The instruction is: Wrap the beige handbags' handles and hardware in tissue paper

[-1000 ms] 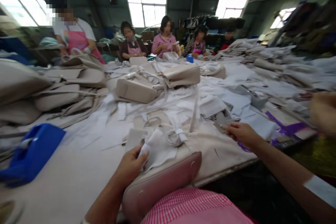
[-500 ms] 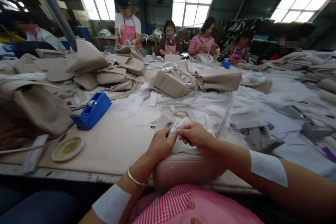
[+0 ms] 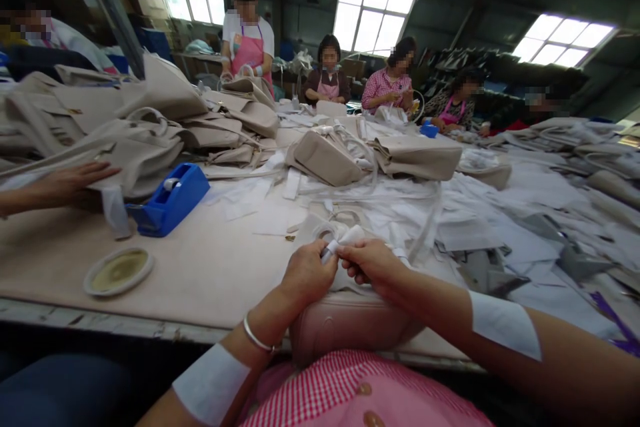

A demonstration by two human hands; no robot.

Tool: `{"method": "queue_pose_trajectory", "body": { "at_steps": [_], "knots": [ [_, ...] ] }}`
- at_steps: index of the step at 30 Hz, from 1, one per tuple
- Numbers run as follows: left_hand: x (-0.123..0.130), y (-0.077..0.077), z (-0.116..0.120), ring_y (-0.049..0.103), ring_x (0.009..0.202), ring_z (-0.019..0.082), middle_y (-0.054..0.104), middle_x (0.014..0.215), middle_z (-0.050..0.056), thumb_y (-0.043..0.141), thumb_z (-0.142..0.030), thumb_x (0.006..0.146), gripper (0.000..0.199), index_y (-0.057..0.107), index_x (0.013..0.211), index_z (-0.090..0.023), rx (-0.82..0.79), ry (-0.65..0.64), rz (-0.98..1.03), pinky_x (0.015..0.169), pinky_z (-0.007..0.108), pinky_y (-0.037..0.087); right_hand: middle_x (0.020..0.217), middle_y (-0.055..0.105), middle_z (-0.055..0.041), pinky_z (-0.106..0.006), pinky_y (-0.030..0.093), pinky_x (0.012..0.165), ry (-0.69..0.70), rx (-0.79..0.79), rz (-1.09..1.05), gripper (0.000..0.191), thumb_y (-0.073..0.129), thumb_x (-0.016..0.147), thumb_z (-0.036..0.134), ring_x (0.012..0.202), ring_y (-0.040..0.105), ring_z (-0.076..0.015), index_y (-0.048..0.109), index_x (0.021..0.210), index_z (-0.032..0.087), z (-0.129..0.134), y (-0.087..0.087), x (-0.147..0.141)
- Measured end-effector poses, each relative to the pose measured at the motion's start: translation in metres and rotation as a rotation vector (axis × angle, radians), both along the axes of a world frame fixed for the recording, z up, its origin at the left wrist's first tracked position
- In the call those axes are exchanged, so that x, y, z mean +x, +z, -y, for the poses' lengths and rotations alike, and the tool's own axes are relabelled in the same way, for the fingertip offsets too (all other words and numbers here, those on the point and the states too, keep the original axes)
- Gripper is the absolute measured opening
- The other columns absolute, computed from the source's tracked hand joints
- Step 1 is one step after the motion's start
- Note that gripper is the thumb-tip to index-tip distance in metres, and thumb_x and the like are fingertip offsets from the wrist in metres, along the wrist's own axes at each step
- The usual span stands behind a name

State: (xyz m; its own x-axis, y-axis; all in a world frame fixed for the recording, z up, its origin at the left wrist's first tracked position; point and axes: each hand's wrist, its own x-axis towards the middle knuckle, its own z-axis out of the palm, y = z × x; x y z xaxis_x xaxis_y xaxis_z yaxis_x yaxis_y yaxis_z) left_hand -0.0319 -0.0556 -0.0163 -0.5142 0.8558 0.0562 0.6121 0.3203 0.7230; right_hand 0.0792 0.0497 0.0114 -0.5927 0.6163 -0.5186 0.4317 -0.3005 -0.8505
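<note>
A beige handbag (image 3: 353, 320) lies on the table edge against my apron, its body towards me. My left hand (image 3: 309, 271) is closed around a part of the bag's handle that has a white strip (image 3: 350, 235) wrapped on it. The fingertips of my right hand (image 3: 371, 261) pinch the same strip just right of my left thumb. Both hands touch or nearly touch each other above the bag. What lies under the strip is hidden by the wrap and my fingers.
Left of me stand a blue tape dispenser (image 3: 173, 200) and a shallow round dish (image 3: 119, 272). A co-worker's hand (image 3: 75, 183) reaches in from the left beside a bag. Beige bags (image 3: 325, 157) and white sheets (image 3: 500, 200) cover the far and right sides. Several people work across the table.
The co-worker's hand at the left has come into clear view, and the bag there has shifted back and away. My hands stay on the strip, with the white end slightly changed in shape.
</note>
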Motion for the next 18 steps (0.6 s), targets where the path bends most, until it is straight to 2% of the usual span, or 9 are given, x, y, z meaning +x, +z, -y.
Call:
{"method": "queue_pose_trajectory", "body": {
  "at_steps": [3, 8, 15, 18],
  "knots": [
    [0.001, 0.003, 0.000, 0.063, 0.068, 0.020, 0.070, 0.075, 0.006, 0.051, -0.035, 0.087, 0.020, 0.065, 0.083, -0.021, -0.043, 0.009, -0.134, 0.059, 0.028, 0.036, 0.056, 0.056, 0.0010, -0.017, 0.033, 0.034, -0.021, -0.064, 0.000, 0.023, 0.067, 0.082, 0.027, 0.041, 0.047, -0.0065, 0.056, 0.067, 0.014, 0.001, -0.001, -0.003],
    [0.001, 0.003, 0.002, 0.066, 0.072, 0.024, 0.071, 0.077, 0.009, 0.050, -0.034, 0.087, 0.018, 0.061, 0.083, -0.021, -0.072, 0.016, -0.335, 0.059, 0.031, 0.035, 0.046, 0.047, 0.0041, -0.016, 0.030, 0.034, -0.001, -0.116, -0.016, 0.030, 0.064, 0.086, 0.029, 0.037, 0.039, -0.0052, 0.054, 0.062, 0.014, 0.004, -0.002, -0.010],
    [-0.001, 0.000, 0.005, 0.064, 0.069, 0.022, 0.068, 0.073, 0.006, 0.052, -0.030, 0.085, 0.013, 0.060, 0.080, -0.021, -0.046, -0.015, -0.299, 0.059, 0.030, 0.035, 0.054, 0.055, 0.0025, -0.018, 0.040, 0.036, 0.036, -0.127, 0.099, 0.019, 0.063, 0.086, 0.018, 0.040, 0.045, -0.0063, 0.056, 0.068, 0.013, 0.001, 0.003, -0.005],
    [-0.001, 0.001, 0.005, 0.064, 0.069, 0.022, 0.068, 0.072, 0.006, 0.054, -0.028, 0.084, 0.011, 0.062, 0.081, -0.021, -0.022, -0.011, -0.258, 0.060, 0.030, 0.035, 0.054, 0.054, 0.0036, -0.017, 0.039, 0.037, 0.062, -0.172, 0.048, 0.013, 0.067, 0.083, 0.016, 0.039, 0.044, -0.0051, 0.059, 0.072, 0.013, -0.003, 0.000, -0.002]
  ]
}}
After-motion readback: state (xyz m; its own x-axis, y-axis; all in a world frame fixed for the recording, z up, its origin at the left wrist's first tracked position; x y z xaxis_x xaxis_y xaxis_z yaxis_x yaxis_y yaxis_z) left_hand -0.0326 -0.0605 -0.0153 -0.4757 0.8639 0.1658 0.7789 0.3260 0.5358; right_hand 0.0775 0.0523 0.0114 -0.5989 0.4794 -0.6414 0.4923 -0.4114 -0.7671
